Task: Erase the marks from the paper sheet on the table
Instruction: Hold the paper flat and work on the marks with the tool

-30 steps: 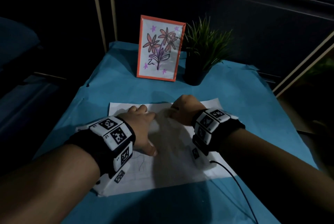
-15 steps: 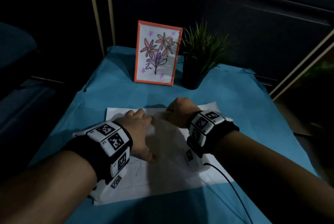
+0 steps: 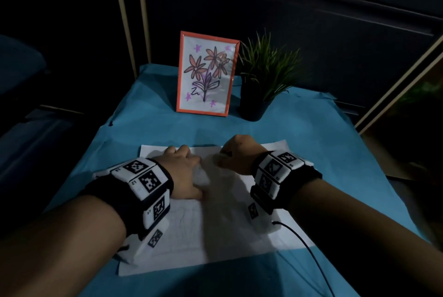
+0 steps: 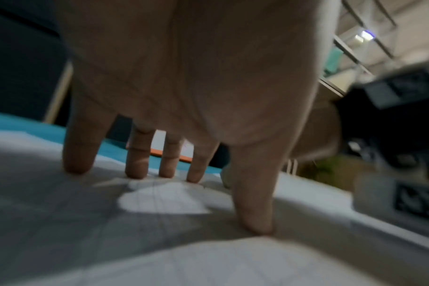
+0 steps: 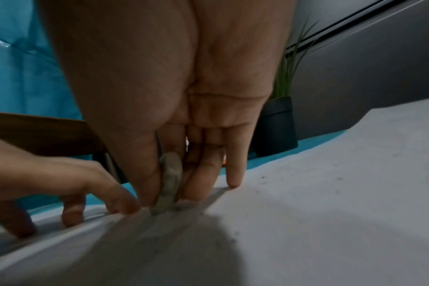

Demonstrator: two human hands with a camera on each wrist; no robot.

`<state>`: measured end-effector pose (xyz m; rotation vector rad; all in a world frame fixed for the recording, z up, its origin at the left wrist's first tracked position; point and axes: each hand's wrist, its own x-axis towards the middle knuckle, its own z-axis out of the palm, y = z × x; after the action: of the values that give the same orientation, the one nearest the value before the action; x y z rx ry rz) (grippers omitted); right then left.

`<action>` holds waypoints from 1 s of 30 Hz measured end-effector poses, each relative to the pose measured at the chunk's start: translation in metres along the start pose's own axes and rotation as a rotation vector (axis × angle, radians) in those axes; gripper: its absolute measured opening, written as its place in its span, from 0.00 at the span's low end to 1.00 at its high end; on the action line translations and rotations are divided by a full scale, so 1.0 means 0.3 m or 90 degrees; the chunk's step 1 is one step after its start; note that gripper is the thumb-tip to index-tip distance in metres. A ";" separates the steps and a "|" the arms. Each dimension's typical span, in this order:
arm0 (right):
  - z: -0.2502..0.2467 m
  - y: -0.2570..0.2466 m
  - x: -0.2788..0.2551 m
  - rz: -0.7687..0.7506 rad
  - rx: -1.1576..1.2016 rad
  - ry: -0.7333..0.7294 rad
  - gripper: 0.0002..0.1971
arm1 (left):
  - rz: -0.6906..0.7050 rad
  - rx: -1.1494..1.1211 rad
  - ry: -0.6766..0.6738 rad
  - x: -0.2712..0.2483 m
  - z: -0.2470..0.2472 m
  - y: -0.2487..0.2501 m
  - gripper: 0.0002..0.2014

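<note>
Head view: right hand (image 3: 239, 154) hides its own fingers and the eraser; only the right wrist view shows the eraser (image 5: 169, 181), and its tip is blurred where it meets the paper (image 5: 331, 212). Left hand (image 3: 184, 172) and both wrist bands cover much of the paper's (image 3: 223, 236) middle and left side; faint pencil lines there are too dim to read. Left wrist view is smeared: right side is unreadable, and the frame (image 4: 170, 154) shows only as an orange strip between fingers (image 4: 137, 160). Both forearms are cut off by the bottom edge. Plant (image 5: 276, 123) is half behind the right palm.
</note>
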<state>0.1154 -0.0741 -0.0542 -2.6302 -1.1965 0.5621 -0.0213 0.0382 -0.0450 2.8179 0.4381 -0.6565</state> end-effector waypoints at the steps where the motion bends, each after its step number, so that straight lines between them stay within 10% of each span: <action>1: 0.002 0.004 -0.008 -0.004 -0.001 -0.006 0.13 | -0.002 -0.005 0.004 0.003 0.000 0.002 0.39; 30: 0.013 -0.027 -0.004 -0.035 -0.046 0.005 0.11 | -0.010 0.019 0.019 0.033 0.002 -0.008 0.41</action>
<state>0.1076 -0.0697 -0.0547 -2.6470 -1.3064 0.5071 -0.0138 0.0426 -0.0505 2.8589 0.4595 -0.6296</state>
